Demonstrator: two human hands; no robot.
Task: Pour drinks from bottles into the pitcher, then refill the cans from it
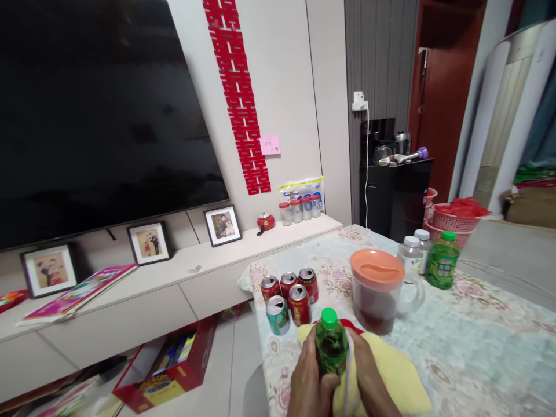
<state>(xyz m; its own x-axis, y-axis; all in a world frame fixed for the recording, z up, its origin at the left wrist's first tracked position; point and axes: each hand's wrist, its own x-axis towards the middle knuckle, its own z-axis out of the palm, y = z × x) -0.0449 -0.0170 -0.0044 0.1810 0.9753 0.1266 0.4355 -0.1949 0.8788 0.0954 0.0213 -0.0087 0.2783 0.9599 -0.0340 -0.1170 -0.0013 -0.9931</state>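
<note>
A green plastic bottle (331, 341) with a bright green cap stands nearly upright between my two hands at the front of the table. My left hand (308, 373) is wrapped round its left side, thumb across the front. On the other side my right hand (369, 370) presses a yellow cloth (397, 368) against the bottle; the cloth spreads out to the right over the tabletop. Just beyond are several red cans (299, 304) and a teal can (277, 315), all standing. A clear pitcher (376, 298) with an orange lid and dark liquid is behind the cloth.
Another green bottle (442, 260) and two white-capped bottles (410, 255) stand right of the pitcher. A flowered tablecloth (486, 330) covers the table. Along the wall, a low white cabinet (174, 275) carries picture frames and jars. On the floor sits a red box (191, 362).
</note>
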